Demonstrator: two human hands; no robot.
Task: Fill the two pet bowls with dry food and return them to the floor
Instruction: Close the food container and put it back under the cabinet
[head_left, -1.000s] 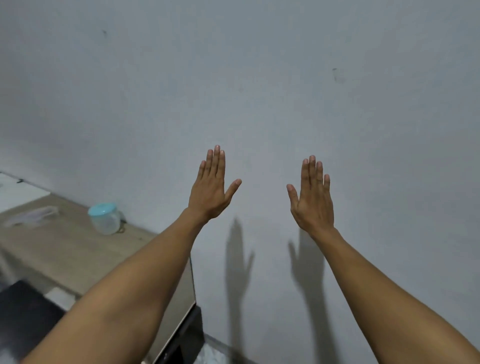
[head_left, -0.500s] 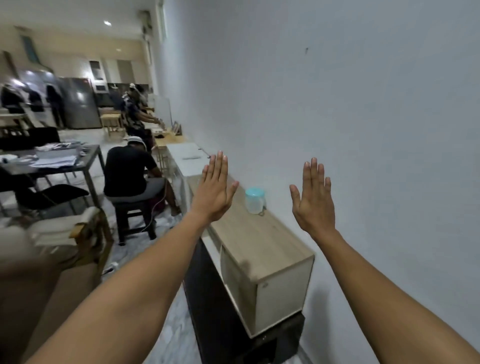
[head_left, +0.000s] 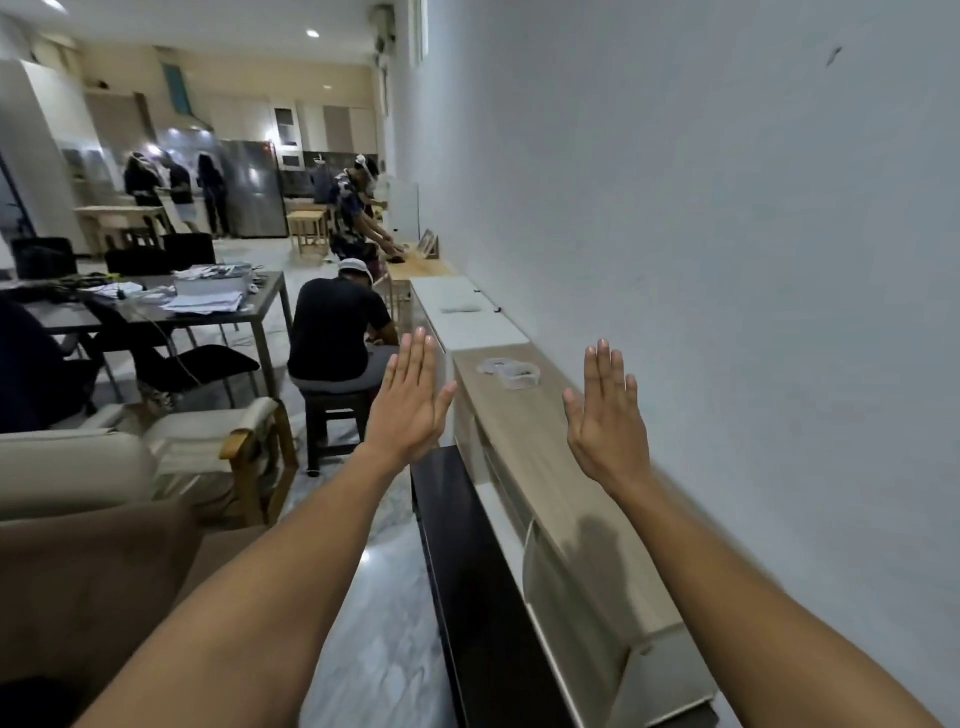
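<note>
To the left, an armchair (head_left: 171, 447) and a cluttered table (head_left: 171, 312), then a person seated on a stool (head_left: 332, 410). The left hand (head_left: 410, 410) is raised flat, grip fully spread and empty. Between the hands, a clear plastic container (head_left: 509, 370) sits on the wooden sideboard (head_left: 561, 499); I can't tell what's in it. The right hand (head_left: 608, 431) matches, spread and empty. No pet bowls or food in view, so I'd lower the hands and look toward the floor first.

View has swung left (off the wall), down the wooden cabinet (head_left: 550, 467).
</note>
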